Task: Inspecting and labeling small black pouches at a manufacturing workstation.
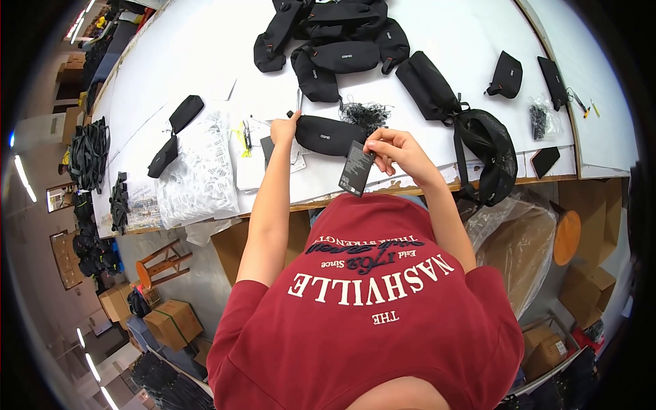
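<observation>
The right hand (pixel 396 149) pinches a dark hang tag (pixel 356 168) over the table's (pixel 205 55) near edge. The left hand (pixel 283 128) touches the end of a black pouch (pixel 329 135) lying just inside that edge; I cannot tell whether it grips. A tangle of black strings (pixel 366 113) sits right behind the pouch, more black pouches (pixel 335 34) pile toward the far edge, and clear plastic bags (pixel 198 171) lie at the left.

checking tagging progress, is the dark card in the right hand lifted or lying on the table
Lifted: the right hand pinches the dark card by its top, hanging above the table edge.
</observation>
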Available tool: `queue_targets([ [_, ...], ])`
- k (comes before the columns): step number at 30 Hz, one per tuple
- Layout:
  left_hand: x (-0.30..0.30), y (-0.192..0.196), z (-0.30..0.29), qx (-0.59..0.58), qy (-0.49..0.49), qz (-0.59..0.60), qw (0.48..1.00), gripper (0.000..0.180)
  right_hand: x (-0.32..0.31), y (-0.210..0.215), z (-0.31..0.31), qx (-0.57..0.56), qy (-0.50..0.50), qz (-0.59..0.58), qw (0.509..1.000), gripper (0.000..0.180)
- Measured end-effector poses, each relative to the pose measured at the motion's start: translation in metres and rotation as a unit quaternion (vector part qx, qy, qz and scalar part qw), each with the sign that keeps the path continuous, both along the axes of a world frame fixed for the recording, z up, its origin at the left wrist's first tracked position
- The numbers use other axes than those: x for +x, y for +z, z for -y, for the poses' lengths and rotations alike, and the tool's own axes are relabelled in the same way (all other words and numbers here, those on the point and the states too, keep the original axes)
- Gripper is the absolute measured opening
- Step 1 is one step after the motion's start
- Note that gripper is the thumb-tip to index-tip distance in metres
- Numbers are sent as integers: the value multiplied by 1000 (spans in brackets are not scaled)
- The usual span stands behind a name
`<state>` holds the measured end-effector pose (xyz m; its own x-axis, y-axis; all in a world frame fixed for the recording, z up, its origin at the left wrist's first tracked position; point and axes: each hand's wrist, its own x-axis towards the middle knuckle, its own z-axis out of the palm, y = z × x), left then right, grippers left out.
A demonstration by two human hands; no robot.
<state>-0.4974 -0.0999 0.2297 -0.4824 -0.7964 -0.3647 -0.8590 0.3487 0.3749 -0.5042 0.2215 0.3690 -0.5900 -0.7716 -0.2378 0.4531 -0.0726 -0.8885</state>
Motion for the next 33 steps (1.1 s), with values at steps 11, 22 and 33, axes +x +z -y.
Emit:
queue_targets([
  [11, 59, 111, -73, 210, -75, -407, 886, 27, 15, 12, 15, 120, -51, -110, 985, 14],
  [22, 98, 167, -121, 408, -173, -285, 850, 19, 35, 18, 29, 211, -90, -435, 871, 12],
  [33, 102, 189, -145, 109, -207, -421, 876, 5, 31, 26, 15, 131, -70, -249, 957, 12],
])
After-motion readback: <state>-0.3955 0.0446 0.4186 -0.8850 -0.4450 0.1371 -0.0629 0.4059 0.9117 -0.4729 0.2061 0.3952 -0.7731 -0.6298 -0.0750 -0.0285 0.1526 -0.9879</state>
